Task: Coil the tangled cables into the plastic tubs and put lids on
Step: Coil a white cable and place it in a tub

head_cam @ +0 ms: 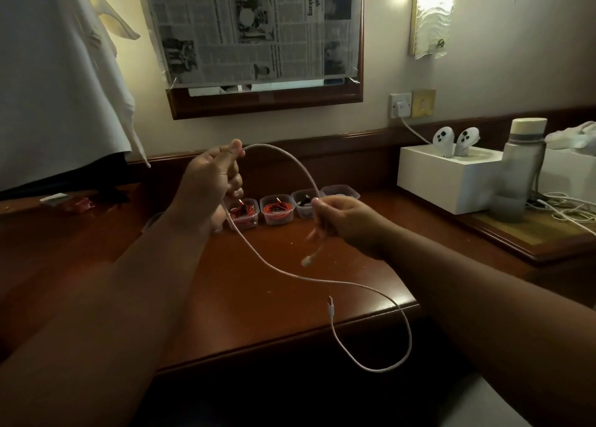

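A long white cable (290, 275) arcs between my two hands above the wooden desk (180, 265). My left hand (206, 184) pinches the cable at the top of the arc, and the cable runs down from it in a wide loop past the desk's front edge to a plug (330, 307). My right hand (342, 217) grips the other end of the arc; a short blurred tail with a connector (306, 260) dangles below it. Behind the hands stand several small clear tubs: two hold red cables (276, 212), one holds a dark cable (303, 202), and one tub (340, 190) is partly hidden.
A white box (451, 181) with two white controllers (456, 141) stands at the right, beside a grey bottle (522, 168) and loose white cords (567, 210). A white cloth (58, 71) hangs at the left. A newspaper-covered mirror (258, 39) is on the wall.
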Tool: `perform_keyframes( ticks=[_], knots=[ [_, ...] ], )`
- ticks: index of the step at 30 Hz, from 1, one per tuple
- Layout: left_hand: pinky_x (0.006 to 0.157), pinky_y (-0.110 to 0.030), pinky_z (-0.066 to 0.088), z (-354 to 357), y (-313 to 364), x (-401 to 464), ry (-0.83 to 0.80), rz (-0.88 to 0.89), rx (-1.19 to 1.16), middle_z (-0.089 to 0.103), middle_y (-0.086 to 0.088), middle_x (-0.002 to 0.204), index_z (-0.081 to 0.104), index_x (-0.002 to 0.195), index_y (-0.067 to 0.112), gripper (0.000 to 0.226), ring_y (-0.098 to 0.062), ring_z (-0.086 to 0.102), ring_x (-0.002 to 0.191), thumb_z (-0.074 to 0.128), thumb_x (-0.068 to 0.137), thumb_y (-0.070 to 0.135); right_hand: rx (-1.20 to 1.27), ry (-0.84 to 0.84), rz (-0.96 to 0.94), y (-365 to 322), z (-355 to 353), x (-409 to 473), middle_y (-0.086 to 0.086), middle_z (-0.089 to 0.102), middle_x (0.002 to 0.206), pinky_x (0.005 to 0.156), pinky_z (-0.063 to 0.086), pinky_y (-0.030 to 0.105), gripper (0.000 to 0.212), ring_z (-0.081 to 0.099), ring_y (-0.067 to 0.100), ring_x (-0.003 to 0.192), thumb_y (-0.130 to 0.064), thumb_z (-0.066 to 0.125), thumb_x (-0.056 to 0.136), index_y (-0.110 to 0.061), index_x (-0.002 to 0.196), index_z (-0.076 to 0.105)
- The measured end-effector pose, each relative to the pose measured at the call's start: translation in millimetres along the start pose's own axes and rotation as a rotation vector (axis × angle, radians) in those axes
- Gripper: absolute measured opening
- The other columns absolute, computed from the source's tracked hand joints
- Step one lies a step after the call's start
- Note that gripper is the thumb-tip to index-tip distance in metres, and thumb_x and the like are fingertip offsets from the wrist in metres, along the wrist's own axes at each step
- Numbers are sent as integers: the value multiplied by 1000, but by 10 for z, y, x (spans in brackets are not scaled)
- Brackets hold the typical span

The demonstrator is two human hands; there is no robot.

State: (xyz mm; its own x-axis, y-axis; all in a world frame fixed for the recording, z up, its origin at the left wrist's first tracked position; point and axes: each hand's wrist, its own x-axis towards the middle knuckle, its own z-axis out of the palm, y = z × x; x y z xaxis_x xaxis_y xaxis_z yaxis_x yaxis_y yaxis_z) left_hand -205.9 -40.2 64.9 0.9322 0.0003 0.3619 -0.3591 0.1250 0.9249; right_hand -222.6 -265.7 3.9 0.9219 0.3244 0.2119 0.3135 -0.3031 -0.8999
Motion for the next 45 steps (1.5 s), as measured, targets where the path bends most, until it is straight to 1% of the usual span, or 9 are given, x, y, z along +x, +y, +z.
perform_keyframes(
  ticks=[5, 14, 17, 22, 29, 33, 37, 41, 45],
  knots=[
    [53, -26, 40, -30, -54, -93, -167, -61, 164, 45, 3, 62, 60, 97, 13, 28, -12, 44, 55, 46, 103, 37, 494, -109, 50, -180, -120, -4, -1, 31, 59, 41, 26, 24, 38, 27, 12, 45, -44, 31, 105, -16, 85, 46],
    [73, -34, 56, 236, -131, -254, -156, -65, 358, 69, -9, 100, 60, 113, 21, 26, -18, 69, 81, 36, 105, 15, 264, -157, 305, -124, -77, 20, -4, 35, 58, 42, 24, 22, 28, 28, 11, 47, -29, 38, 103, -16, 83, 50],
    [56, -24, 48, 309, -204, -269, -300, -130, 485, 67, -7, 86, 63, 115, 15, 23, -14, 61, 63, 45, 104, 24, 143, -218, 285, -115, -9, 5, -4, 38, 58, 44, 24, 23, 28, 29, 10, 48, -27, 41, 104, -13, 85, 55],
    [54, -20, 41, 328, -411, -278, -491, -170, 670, 59, 0, 71, 66, 104, 13, 20, -6, 51, 58, 55, 99, 28, 9, -231, 247, -111, 0, -11, -2, 47, 62, 52, 33, 24, 26, 40, 10, 53, -23, 49, 102, -12, 81, 60],
    [55, -26, 42, 297, -543, -192, -319, -55, 518, 57, 7, 61, 64, 95, 14, 17, -7, 48, 54, 51, 101, 24, -38, -143, 272, 40, -5, 24, 6, 63, 84, 92, 47, 40, 27, 60, 26, 92, -23, 47, 103, -14, 80, 58],
    [52, -26, 37, 318, -668, -114, -152, -87, 295, 50, 5, 60, 61, 97, 13, 18, -9, 42, 53, 48, 103, 24, 127, -266, 357, 91, 0, 47, 2, 52, 66, 66, 44, 33, 32, 54, 21, 64, -34, 40, 104, -16, 80, 50],
    [44, -22, 27, 419, -888, -165, -55, -211, 214, 44, 3, 64, 60, 92, 14, 21, -7, 35, 49, 47, 103, 28, 689, -464, 273, -4, 26, 77, -1, 32, 62, 53, 30, 28, 35, 31, 13, 52, -32, 34, 102, -17, 73, 47],
    [45, -21, 28, 552, -1041, -420, -111, -359, -95, 44, 2, 65, 57, 93, 14, 21, -7, 34, 48, 49, 102, 31, 913, -219, 58, -90, 40, 260, 5, 54, 75, 71, 47, 29, 33, 54, 18, 71, -28, 34, 105, -12, 88, 56],
    [53, -23, 39, 553, -1036, -551, -179, -394, 40, 52, 0, 73, 67, 110, 14, 24, -11, 45, 61, 52, 100, 30, 432, 182, -224, 56, 102, 407, 7, 69, 100, 84, 54, 23, 24, 68, 12, 97, -17, 38, 106, -11, 104, 61]
  ],
)
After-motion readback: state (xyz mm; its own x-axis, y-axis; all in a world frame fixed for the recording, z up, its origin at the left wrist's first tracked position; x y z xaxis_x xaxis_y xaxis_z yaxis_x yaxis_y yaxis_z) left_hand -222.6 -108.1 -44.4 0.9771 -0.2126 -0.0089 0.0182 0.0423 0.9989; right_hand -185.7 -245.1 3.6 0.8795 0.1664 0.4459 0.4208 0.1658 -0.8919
